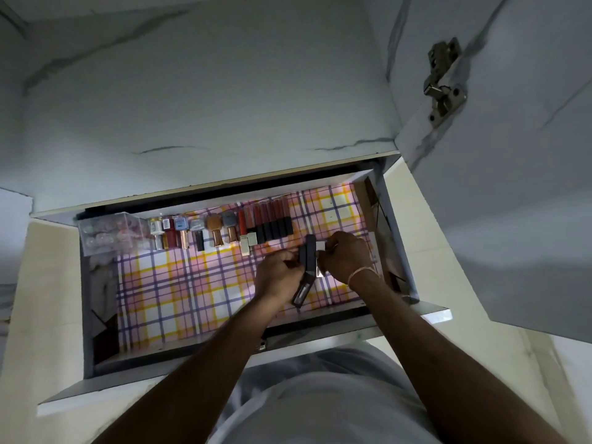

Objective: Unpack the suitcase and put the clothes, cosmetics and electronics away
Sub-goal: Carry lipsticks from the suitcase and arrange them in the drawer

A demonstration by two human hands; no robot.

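Over the open plaid-lined drawer (pixel 153 283), my left hand (pixel 278 277) and right hand (pixel 347 254) both pinch a small bundle of slim dark lipstick tubes (pixel 308 267), light, hard and probably slippery, best gripped mid-barrel.

Bare forearms, no sleeves reaching wrists or elbows in view. Thin pale thread bracelet (pixel 362 273) round right wrist, just below right hand (pixel 346 256); nothing on left hand (pixel 278 274) or its wrist. Light grey-white top (pixel 320 398) over torso at bottom centre, soft folds w/ no print or logo visible. No rings or watch discernible; fingers too small to tell nail detail.
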